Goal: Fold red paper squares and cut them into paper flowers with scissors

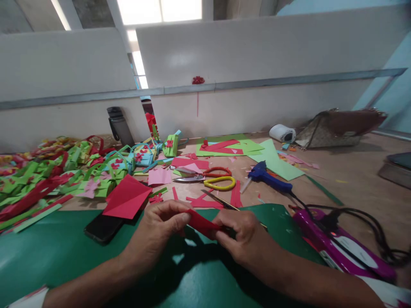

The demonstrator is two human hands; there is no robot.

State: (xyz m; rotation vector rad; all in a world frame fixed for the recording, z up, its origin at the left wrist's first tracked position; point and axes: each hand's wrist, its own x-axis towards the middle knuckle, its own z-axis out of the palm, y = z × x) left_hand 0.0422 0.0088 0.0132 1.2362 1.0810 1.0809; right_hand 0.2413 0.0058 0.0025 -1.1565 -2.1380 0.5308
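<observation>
A small piece of folded red paper (201,223) is stretched between my two hands above the green mat (35,256). My left hand (165,226) pinches its left end between thumb and fingers. The right end is gripped by my right hand (240,234), whose inner fingers are partly hidden. Just beyond my hands lies a slim metal tool with a gold-coloured shaft (221,199), partly covered by my right hand. Further back rest scissors with one red and one yellow handle loop (220,183). Left of my left hand, a red paper sheet (128,197) partly covers a black phone (103,229).
A blue glue gun (271,179) trails a cord near a purple power strip (345,246) at right. Small paper bags with flowers (102,177) pile up at left. A dark bottle (120,126), green sheets (281,160) and a handbag (340,128) stand or lie behind.
</observation>
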